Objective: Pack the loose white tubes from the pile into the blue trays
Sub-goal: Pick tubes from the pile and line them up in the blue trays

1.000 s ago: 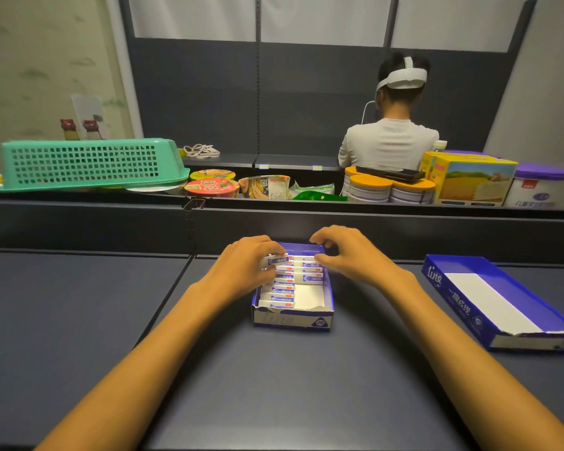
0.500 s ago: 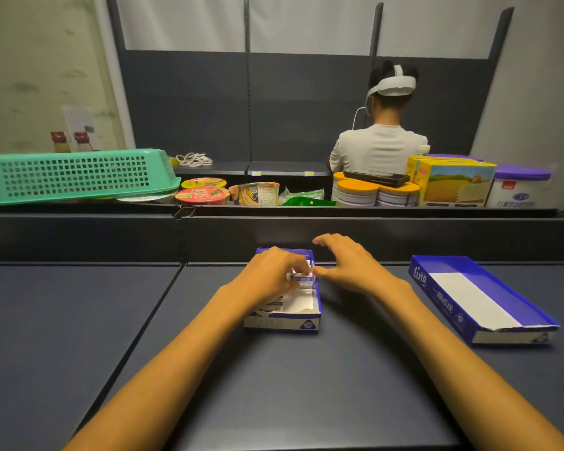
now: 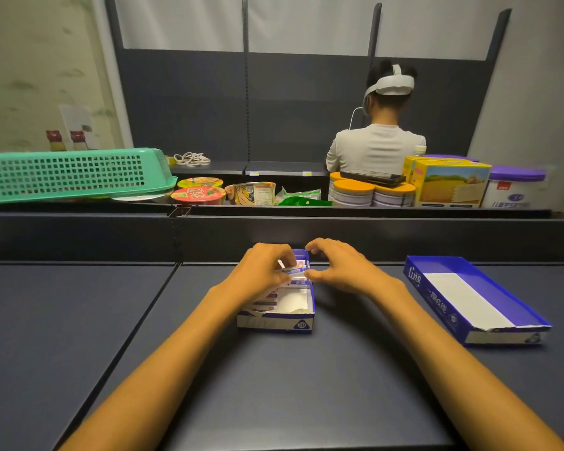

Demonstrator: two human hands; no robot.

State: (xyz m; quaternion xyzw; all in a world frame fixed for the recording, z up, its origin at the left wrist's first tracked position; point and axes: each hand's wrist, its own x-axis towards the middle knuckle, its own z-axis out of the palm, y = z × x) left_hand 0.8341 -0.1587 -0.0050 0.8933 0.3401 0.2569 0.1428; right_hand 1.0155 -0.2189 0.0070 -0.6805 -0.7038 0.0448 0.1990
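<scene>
Both hands, left (image 3: 261, 271) and right (image 3: 341, 266), pinch one white tube (image 3: 294, 271) over the blue tray (image 3: 280, 323).

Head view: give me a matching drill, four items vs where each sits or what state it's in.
Items:
1. small blue tray
2. long blue tray
3. green basket
4. black phone

Places/states:
A. upside down on the back ledge
B. lying across orange-lidded cans
C. empty, at right on the table
D. partly filled with tubes, between both hands

Pairs: 1-D, 2-C, 3-A, 4-B
</scene>
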